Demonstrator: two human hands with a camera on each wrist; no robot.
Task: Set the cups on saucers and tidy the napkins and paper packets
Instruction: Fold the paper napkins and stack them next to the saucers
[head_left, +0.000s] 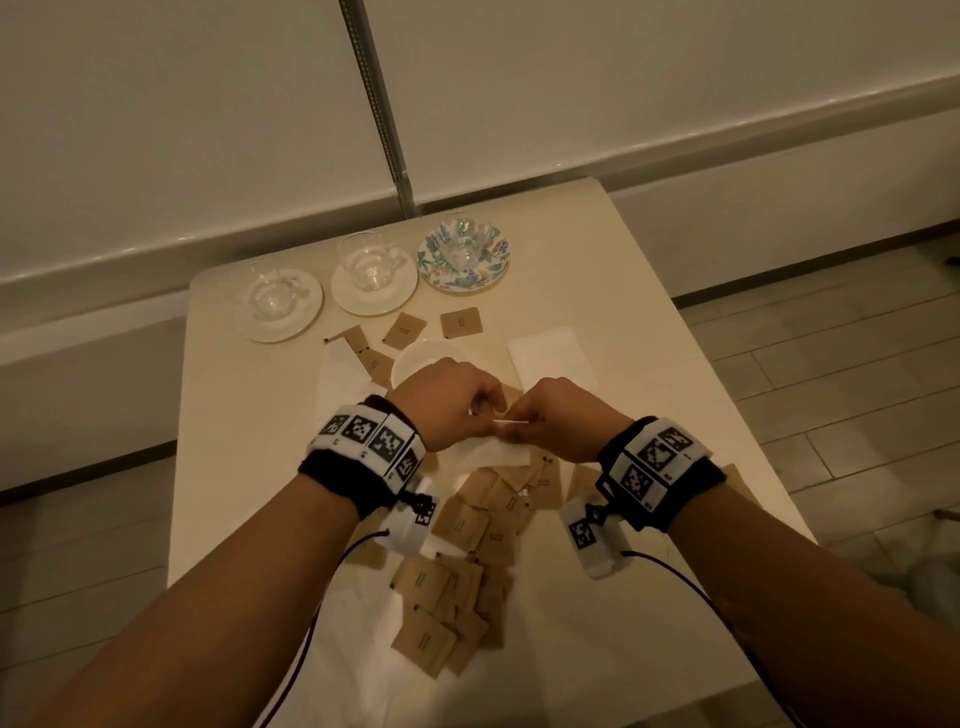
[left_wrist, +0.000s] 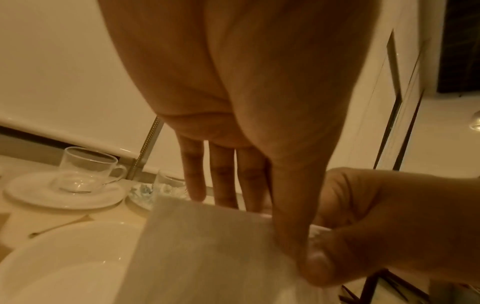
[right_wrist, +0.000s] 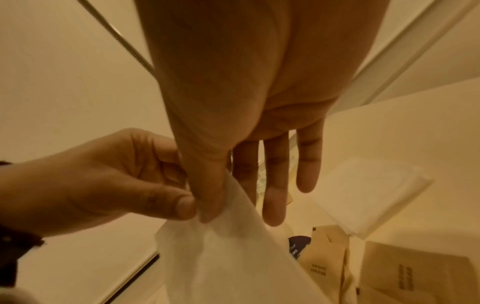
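Observation:
Both hands meet over the middle of the table and pinch the top edge of one white napkin. My left hand holds it between thumb and forefinger, its other fingers straight. My right hand pinches the same edge just beside it. In the left wrist view the napkin hangs in front of an empty white saucer. Three glass cups stand on saucers along the far edge: left, middle, and one on a floral saucer. Brown paper packets lie scattered below my hands.
A folded napkin lies right of the hands, another to the left. A few packets lie near the cups. More napkin paper lies under the near packets. The table's edges drop to the floor on both sides.

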